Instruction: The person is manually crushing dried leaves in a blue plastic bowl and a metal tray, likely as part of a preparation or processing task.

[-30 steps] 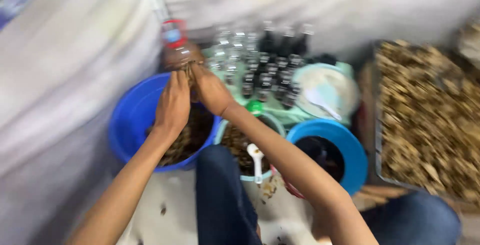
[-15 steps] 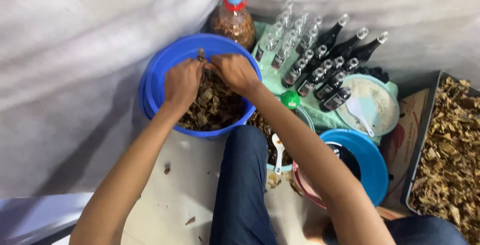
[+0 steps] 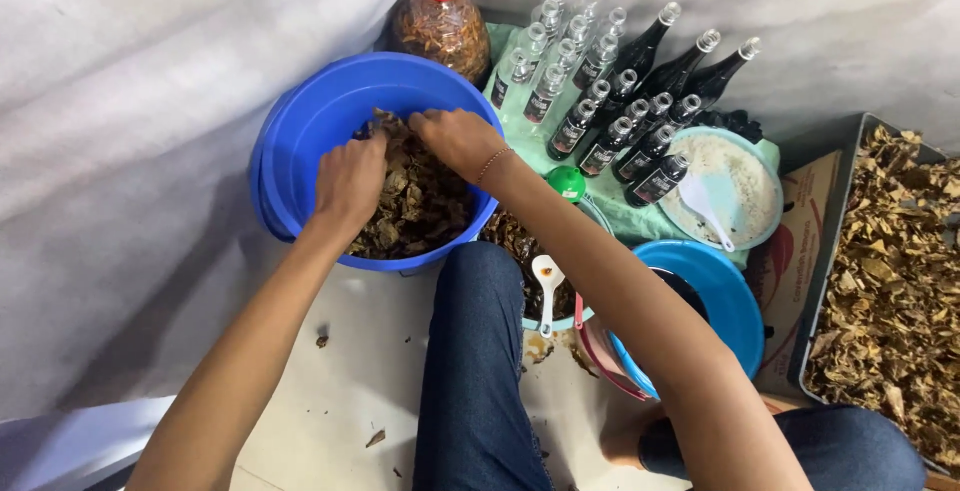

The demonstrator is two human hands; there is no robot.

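Blue plastic tub [image 3: 300, 151] sits on the floor with both hands down in it, working through a pile of dried brown leaves [image 3: 420, 206]. Left hand [image 3: 350, 179] is curled into a loose fist, knuckles up, with leaf bits pinched under the fingers. Right hand [image 3: 458, 136] is just beside it, fingers bent down and gripping a clump of the same stuff, thin bracelet on the wrist. The two hands are nearly touching.

Straight past the right hand there's a big clear bottle [image 3: 440, 26] with a blue cap, packed with brown bits. Off to the right of that hand is a bunch of small glass bottles [image 3: 600, 101], some clear, some dark, standing on a green cloth. Nearer the person from the right hand, a small bowl with a white spoon [image 3: 545, 286] peeks out beside the knee. Further right: a round white-filled dish [image 3: 735, 186], another blue bowl [image 3: 725, 291], and a crate of more dried leaves [image 3: 890, 281].
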